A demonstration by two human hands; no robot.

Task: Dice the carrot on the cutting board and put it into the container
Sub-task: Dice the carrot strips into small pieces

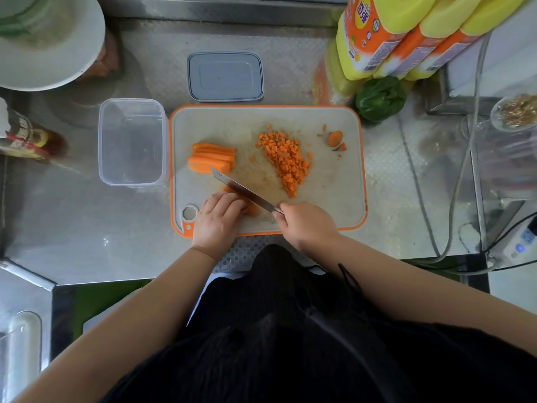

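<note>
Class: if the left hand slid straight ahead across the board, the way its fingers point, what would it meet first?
Probably the steel knife blade, which crosses just beyond the left hand and the orange carrot piece it holds; depth is uncertain.

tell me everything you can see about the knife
The knife has a long, straight, grey metal blade lying diagonally over the cutting board, tip pointing up-left toward the stack of carrot sticks. The right hand has its grip closed round the handle, which is hidden. The blade passes just beside the left hand, which holds down a carrot piece near the board's front edge. Whether the edge is touching the carrot cannot be told.
</note>
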